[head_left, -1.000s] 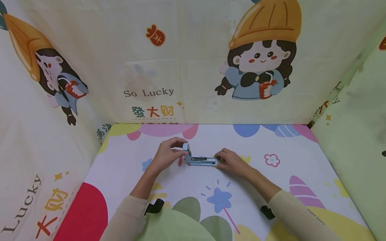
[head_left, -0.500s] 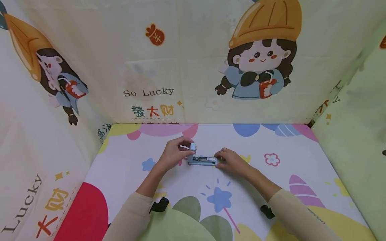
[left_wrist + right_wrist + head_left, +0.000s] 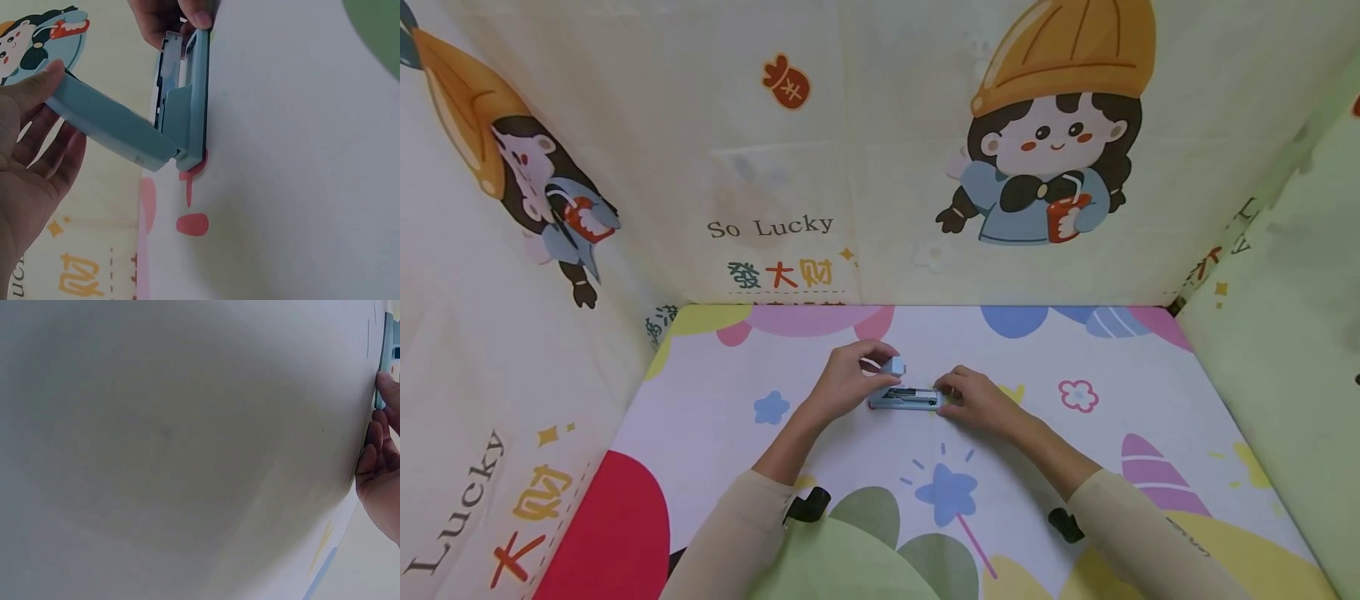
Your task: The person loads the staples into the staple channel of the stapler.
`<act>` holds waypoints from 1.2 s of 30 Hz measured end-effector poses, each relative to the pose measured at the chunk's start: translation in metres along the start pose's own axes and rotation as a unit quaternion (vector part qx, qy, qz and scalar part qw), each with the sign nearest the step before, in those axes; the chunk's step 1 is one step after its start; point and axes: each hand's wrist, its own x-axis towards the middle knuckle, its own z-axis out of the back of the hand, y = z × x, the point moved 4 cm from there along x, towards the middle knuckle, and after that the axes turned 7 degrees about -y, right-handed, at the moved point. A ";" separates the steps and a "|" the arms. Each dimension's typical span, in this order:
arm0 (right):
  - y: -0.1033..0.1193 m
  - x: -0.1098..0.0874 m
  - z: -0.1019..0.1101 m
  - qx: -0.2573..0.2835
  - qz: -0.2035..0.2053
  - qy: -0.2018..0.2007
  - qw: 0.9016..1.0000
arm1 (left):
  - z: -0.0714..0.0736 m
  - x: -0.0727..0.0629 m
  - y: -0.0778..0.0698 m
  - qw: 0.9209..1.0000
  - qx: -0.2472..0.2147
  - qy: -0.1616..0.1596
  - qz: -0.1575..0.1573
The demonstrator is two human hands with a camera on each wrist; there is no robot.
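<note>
A light blue stapler [image 3: 904, 404] lies on the table with its top arm swung up, baring the metal staple channel [image 3: 169, 65]. My left hand [image 3: 848, 375] pinches the free end of the raised arm [image 3: 109, 122] between thumb and fingers; in the left wrist view the arm slants away from the base. At the base's other end, my right hand [image 3: 973, 400] grips the tip, thumb on the near side and fingers at the far side. Only part of that hand [image 3: 381, 469] and a sliver of the base [image 3: 385, 359] show at the right wrist view's edge.
The table [image 3: 1022, 450] has a white cover printed with colourful shapes. Cream cloth walls [image 3: 880, 183] with cartoon prints enclose it at the back and on both sides. Black wrist straps [image 3: 808, 504] sit at the sleeves.
My left hand has moved right, tipping the stapler's top arm from upright down over the base. My right hand has stayed at the base's end.
</note>
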 end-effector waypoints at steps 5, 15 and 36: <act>-0.001 0.001 0.000 0.005 -0.012 0.005 1.000 | -0.002 0.001 -0.001 1.000 0.003 -0.001 -0.007; -0.001 0.003 0.001 0.007 -0.011 -0.005 1.000 | -0.022 0.003 -0.003 0.999 0.025 0.030 -0.026; -0.002 0.002 0.001 0.001 -0.019 -0.016 1.000 | -0.046 0.008 0.002 0.994 0.050 0.073 -0.063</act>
